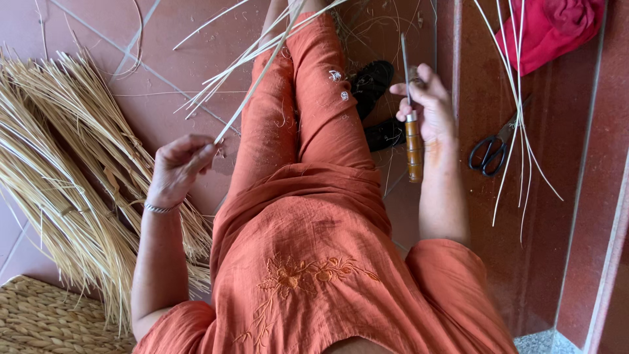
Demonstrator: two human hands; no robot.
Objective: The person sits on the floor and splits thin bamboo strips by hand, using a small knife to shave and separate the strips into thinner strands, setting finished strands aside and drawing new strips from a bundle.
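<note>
**Straw strip pinched in one hand, wooden-handled tool in the other**

Straw strip (pixel 252 88), pale and thin, runs from the left hand (pixel 178 169) up and away across the lap, joining a loose fan of similar strands (pixel 223 72) above the knees. Closest to the camera is the rust-orange embroidered tunic (pixel 308 275), with a woven mat (pixel 46 321) at the lower left corner. The left hand's fingers are closed narrowly, pinching the near end of the strip between thumb and fingertips; a thin bracelet (pixel 159 209) sits on that wrist. The right hand (pixel 429 108) is wrapped around a tool (pixel 411 128) with a brown wooden handle pointing down and a slim metal shaft pointing up; whether it is a blade or an awl is hard to tell. Left of the legs lies a big bundle of dry straw (pixel 59 177) on the red tiled floor (pixel 164 85). Right of the hand, black scissors (pixel 491 152) rest on a step beside a few loose strands. Farther off are dark shoes (pixel 373 82) and a red cloth (pixel 550 26).
</note>
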